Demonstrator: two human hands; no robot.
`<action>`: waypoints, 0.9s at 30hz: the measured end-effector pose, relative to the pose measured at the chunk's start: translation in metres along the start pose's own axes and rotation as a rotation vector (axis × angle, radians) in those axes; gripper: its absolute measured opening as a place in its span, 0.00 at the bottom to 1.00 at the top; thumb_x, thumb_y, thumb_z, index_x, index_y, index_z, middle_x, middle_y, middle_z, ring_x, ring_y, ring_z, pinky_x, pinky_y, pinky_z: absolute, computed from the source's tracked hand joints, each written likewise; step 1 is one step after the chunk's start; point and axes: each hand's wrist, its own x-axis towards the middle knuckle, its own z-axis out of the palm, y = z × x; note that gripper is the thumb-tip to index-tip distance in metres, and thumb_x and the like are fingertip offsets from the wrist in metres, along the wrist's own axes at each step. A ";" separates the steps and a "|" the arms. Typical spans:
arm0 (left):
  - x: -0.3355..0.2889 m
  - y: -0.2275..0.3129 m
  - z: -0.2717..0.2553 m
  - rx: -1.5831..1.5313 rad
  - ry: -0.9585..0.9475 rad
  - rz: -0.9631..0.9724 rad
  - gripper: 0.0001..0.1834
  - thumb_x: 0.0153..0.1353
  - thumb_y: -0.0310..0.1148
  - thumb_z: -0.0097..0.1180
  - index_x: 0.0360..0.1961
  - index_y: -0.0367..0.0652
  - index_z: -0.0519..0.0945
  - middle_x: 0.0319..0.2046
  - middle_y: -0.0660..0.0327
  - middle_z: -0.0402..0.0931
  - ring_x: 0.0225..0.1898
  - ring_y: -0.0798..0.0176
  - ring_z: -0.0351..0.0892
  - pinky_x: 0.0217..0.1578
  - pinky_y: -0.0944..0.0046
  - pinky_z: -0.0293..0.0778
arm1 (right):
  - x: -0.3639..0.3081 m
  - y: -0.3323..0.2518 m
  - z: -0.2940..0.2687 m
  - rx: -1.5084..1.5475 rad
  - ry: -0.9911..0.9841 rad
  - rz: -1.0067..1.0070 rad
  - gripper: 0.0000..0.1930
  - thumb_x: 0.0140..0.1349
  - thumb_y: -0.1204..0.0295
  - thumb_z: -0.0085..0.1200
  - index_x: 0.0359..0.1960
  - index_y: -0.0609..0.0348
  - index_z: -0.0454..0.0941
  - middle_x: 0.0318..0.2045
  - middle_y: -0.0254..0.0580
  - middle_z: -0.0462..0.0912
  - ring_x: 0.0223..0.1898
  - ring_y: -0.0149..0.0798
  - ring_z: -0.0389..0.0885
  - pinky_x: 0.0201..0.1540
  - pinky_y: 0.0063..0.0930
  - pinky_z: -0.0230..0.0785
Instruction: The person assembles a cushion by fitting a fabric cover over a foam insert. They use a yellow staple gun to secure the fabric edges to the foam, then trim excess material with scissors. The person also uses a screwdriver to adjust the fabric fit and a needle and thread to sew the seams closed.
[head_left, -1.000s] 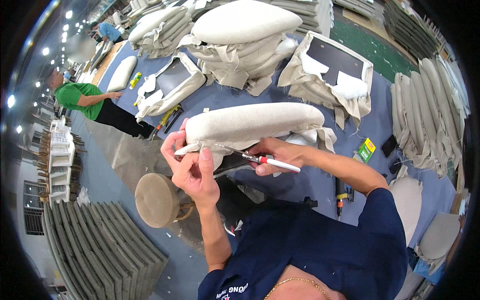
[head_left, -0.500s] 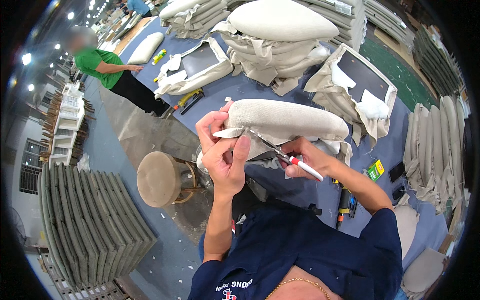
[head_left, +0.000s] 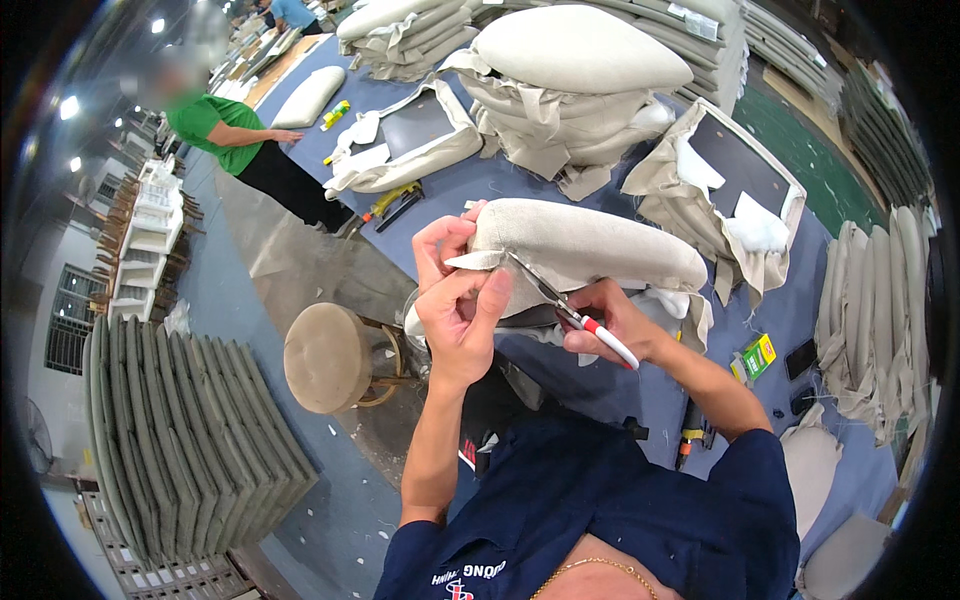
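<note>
A beige fabric-covered seat cushion (head_left: 600, 238) is held up on its side over the blue table. My left hand (head_left: 455, 300) grips its left corner, with a small flap of fabric (head_left: 475, 261) sticking out beside the thumb. In my right hand (head_left: 612, 325) is a pair of scissors (head_left: 603, 338) with red and white handles. The blade tips touch the fabric at that corner, close to my left thumb. My right fingers wrap round the handles, below the cushion's lower edge. Part of the cushion's underside is hidden behind my hands.
Fabric-covered cushions (head_left: 580, 50) are piled on the table (head_left: 530, 392), with two upturned cushions (head_left: 745, 190) nearby. A staple gun (head_left: 392, 204), a yellow-green box (head_left: 755, 357) and a phone (head_left: 801, 359) lie around. A round stool (head_left: 326, 358) stands left; a person in green (head_left: 228, 135) is beyond.
The view has shifted slightly, so the surroundings appear a little farther right. My hands keep their hold, and the scissors stay at the cushion's corner.
</note>
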 end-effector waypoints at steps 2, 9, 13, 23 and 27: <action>0.000 -0.001 -0.002 -0.010 -0.014 -0.004 0.08 0.62 0.22 0.64 0.26 0.30 0.81 0.58 0.52 0.63 0.67 0.41 0.69 0.65 0.48 0.63 | 0.001 0.005 0.002 -0.008 -0.004 0.017 0.30 0.60 0.46 0.66 0.18 0.62 0.73 0.15 0.30 0.66 0.21 0.26 0.63 0.23 0.28 0.55; 0.007 -0.001 -0.007 -0.020 -0.062 -0.011 0.07 0.62 0.22 0.64 0.28 0.30 0.82 0.59 0.50 0.61 0.67 0.41 0.69 0.63 0.51 0.65 | 0.002 -0.009 -0.003 -0.021 -0.021 0.100 0.27 0.60 0.52 0.69 0.18 0.62 0.73 0.16 0.30 0.69 0.22 0.25 0.63 0.24 0.28 0.56; 0.004 0.003 -0.004 0.007 -0.062 -0.015 0.09 0.63 0.23 0.64 0.28 0.29 0.82 0.59 0.50 0.61 0.68 0.40 0.68 0.63 0.51 0.64 | 0.000 -0.020 -0.001 0.008 -0.011 0.172 0.25 0.61 0.55 0.68 0.19 0.63 0.74 0.17 0.31 0.70 0.22 0.25 0.64 0.24 0.28 0.57; 0.014 -0.003 -0.018 -0.075 -0.140 -0.043 0.09 0.66 0.25 0.62 0.30 0.28 0.83 0.61 0.51 0.60 0.70 0.44 0.66 0.63 0.53 0.64 | 0.007 -0.032 -0.006 -0.136 0.000 0.186 0.22 0.62 0.56 0.67 0.23 0.65 0.80 0.15 0.31 0.73 0.19 0.24 0.68 0.22 0.26 0.60; 0.013 -0.002 -0.015 -0.097 -0.121 -0.061 0.09 0.65 0.24 0.62 0.29 0.28 0.82 0.61 0.52 0.60 0.70 0.44 0.65 0.64 0.53 0.63 | 0.008 -0.032 -0.013 -0.123 -0.028 0.152 0.25 0.62 0.54 0.67 0.21 0.65 0.78 0.14 0.31 0.71 0.21 0.25 0.65 0.23 0.27 0.59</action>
